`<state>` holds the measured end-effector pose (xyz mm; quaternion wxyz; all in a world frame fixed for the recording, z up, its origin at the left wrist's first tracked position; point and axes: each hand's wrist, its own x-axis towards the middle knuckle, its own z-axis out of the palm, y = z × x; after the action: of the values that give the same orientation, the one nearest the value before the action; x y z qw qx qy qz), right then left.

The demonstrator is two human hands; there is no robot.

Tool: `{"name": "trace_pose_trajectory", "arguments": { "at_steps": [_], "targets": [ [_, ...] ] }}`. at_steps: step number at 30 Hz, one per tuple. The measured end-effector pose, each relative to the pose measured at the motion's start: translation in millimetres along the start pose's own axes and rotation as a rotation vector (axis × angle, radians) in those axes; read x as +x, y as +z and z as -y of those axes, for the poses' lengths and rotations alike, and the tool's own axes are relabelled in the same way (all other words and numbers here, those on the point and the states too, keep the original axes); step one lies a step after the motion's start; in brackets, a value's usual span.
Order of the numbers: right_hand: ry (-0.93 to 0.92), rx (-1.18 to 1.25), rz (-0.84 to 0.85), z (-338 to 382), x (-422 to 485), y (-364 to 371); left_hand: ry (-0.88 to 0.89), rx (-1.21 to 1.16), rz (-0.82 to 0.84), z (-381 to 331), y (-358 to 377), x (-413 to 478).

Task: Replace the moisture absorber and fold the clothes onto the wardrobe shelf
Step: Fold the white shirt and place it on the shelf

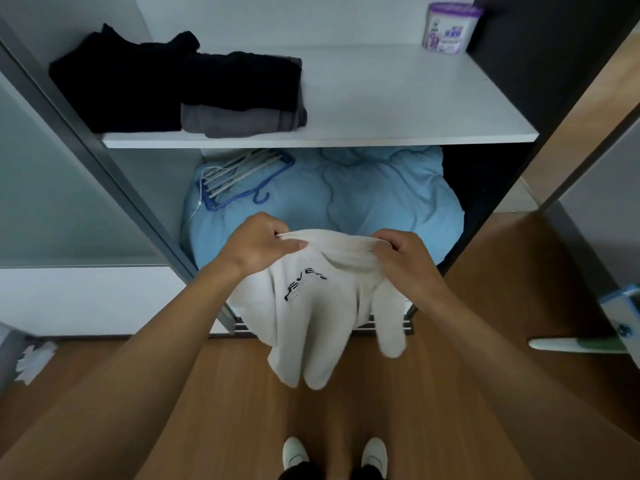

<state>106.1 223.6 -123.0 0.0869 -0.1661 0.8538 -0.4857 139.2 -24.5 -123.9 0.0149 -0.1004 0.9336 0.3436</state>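
Observation:
A white garment (311,306) with black lettering hangs in front of the open wardrobe, below the shelf level. My left hand (263,242) pinches its top edge on the left. My right hand (405,258) grips the same edge on the right, so the cloth droops between and below them. On the white shelf (398,98) lie folded black clothes (114,84) and a folded black and grey pile (242,98) at the left. A purple and white moisture absorber tub (450,27) stands upright at the shelf's back right corner.
Under the shelf lies a light blue duvet (363,195) with blue and white hangers (239,174) on it. The dark wardrobe frame (114,174) runs diagonally at the left. Wooden floor (207,393) lies below, with white paper scraps (34,362) at the far left and my white shoes (294,452).

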Motion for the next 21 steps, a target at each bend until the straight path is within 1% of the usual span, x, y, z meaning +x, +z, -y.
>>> {"name": "trace_pose_trajectory", "arguments": {
  "at_steps": [3, 5, 7, 9, 11, 13, 14, 18, 19, 21],
  "targets": [
    [-0.015, 0.055, -0.011, 1.1, -2.4, 0.3, -0.035, 0.045, -0.026, 12.7, 1.5, 0.1],
    [-0.003, 0.078, -0.029, -1.3, -4.2, 0.7, -0.033, 0.131, 0.010, 17.6, 0.8, -0.5],
    [0.022, 0.151, -0.075, -4.1, -4.3, -1.5, -0.050, 0.204, 0.038, 23.7, -1.0, -0.6],
    [0.039, 0.215, -0.111, -5.2, -2.2, -5.1, -0.066, 0.157, 0.036, 29.7, -2.5, -1.9],
    [0.028, 0.207, -0.102, -7.0, 0.9, -7.9, -0.077, 0.002, -0.004, 34.4, -1.8, -3.6],
    [0.022, 0.100, -0.060, -12.0, 5.4, -8.7, -0.078, -0.098, -0.065, 35.6, 0.2, -5.3],
    [0.035, 0.003, -0.034, -16.4, 8.1, -8.6, -0.077, -0.122, -0.093, 35.8, 1.6, -5.0],
    [0.099, -0.570, 0.022, -34.4, 13.6, -10.5, -0.083, -0.095, -0.175, 33.3, 7.8, -0.7],
    [0.095, -0.660, 0.023, -36.4, 12.7, -11.1, -0.077, -0.081, -0.186, 31.9, 9.7, 0.6],
    [0.085, -0.748, 0.043, -37.9, 11.1, -9.3, -0.046, -0.085, -0.191, 27.3, 12.6, 3.2]
  ]
}}
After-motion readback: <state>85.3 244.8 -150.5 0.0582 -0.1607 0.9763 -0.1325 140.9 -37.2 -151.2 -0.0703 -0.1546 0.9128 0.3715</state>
